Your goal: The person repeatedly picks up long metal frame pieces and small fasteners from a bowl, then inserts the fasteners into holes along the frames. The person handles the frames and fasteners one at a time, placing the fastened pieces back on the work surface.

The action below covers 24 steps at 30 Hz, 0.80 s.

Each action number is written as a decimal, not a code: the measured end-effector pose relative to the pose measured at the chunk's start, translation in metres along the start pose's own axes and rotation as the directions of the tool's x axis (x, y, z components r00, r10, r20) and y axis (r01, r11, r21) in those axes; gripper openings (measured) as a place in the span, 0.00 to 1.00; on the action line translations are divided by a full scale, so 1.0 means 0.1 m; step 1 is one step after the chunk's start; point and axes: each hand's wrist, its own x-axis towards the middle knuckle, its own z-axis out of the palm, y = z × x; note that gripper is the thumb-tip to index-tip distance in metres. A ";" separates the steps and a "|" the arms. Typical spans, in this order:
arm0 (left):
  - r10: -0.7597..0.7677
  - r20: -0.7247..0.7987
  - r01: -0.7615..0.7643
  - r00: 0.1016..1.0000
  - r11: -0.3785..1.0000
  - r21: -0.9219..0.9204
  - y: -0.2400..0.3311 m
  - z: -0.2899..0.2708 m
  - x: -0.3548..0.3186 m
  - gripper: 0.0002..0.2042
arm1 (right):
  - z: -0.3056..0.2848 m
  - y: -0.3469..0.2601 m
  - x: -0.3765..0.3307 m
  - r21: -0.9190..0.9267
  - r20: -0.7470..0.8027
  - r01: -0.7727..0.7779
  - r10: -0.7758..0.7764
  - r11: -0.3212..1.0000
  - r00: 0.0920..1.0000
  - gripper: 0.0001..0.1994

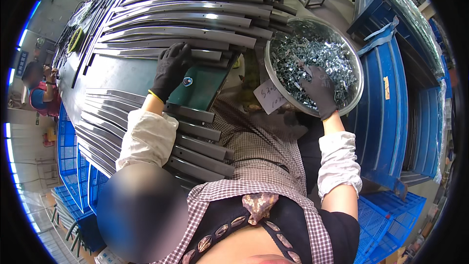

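Observation:
My left hand (pixel 171 68), in a black glove, lies with bent fingers over a long dark grey strip (pixel 207 55) on the table. The fingers curl at the strip's far edge, and its part under the palm is hidden. On the right, my black-gloved right hand (pixel 320 90) reaches into a big clear round bowl (pixel 360 71) heaped with small shiny metal clips (pixel 332 58). Its fingers are drawn together around a clip among the pile. A small round shiny piece (pixel 187 81) lies on the green surface beside my left wrist.
Many grey strips (pixel 190 7) lie side by side on the table, with more (pixel 117 117) nearer me. A handwritten card (pixel 269 95) hangs by the bowl. Blue metal bins (pixel 376 112) stand at right, blue crates (pixel 391 220) below. Another person (pixel 41 93) is at far left.

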 end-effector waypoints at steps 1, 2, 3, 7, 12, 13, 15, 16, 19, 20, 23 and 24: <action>-0.016 0.048 0.015 0.999 0.999 0.029 0.05 -0.01 -0.04 0.24 | -0.02 0.00 0.00 0.024 0.003 -0.024 0.024 0.999 1.000 0.24; -0.033 0.100 0.027 0.994 0.998 0.061 0.11 -0.06 -0.05 0.24 | -0.01 0.00 -0.02 0.051 0.009 -0.049 0.048 0.998 0.999 0.25; 0.060 0.063 -0.061 0.996 0.998 0.013 0.09 -0.05 -0.07 0.23 | 0.04 0.04 -0.05 0.057 -0.091 0.000 0.006 0.998 0.996 0.23; 0.165 0.190 -0.155 0.968 0.986 -0.065 0.35 -0.13 -0.18 0.17 | 0.14 0.15 -0.09 0.290 -0.393 0.319 -0.192 0.902 0.899 0.17; 0.215 0.124 -0.191 0.969 0.965 -0.183 0.76 -0.01 -0.14 0.20 | 0.40 0.55 -0.01 0.495 -0.374 0.221 -0.023 0.840 0.927 0.10; 0.165 0.105 -0.141 0.981 0.969 -0.204 0.82 -0.02 -0.11 0.21 | 0.45 0.66 -0.03 0.547 -0.336 0.167 0.033 0.820 0.941 0.09; 0.100 0.122 -0.070 0.988 0.971 -0.231 0.75 -0.04 -0.13 0.26 | 0.35 0.58 -0.10 0.679 -0.230 0.082 0.105 0.729 0.968 0.08; 0.112 0.166 -0.073 0.980 0.972 -0.224 0.73 -0.03 -0.13 0.25 | 0.33 0.62 -0.11 0.738 -0.166 0.043 0.120 0.674 0.979 0.08; 0.180 0.253 -0.120 0.950 0.965 -0.235 0.73 -0.03 -0.11 0.23 | 0.36 0.64 -0.17 0.806 -0.181 0.054 0.158 0.590 0.971 0.08; 0.214 0.252 -0.150 0.944 0.956 -0.251 0.76 -0.05 -0.09 0.21 | 0.35 0.62 -0.22 0.797 -0.178 0.060 0.139 0.601 0.974 0.08; 0.252 0.252 -0.193 0.935 0.952 -0.237 0.99 -0.12 -0.05 0.16 | 0.31 0.46 -0.41 0.740 -0.212 0.118 0.063 0.662 0.975 0.08; 0.253 0.253 -0.198 0.934 0.955 -0.221 1.09 -0.13 -0.05 0.14 | 0.29 0.37 -0.47 0.591 -0.271 0.208 -0.051 0.779 0.961 0.09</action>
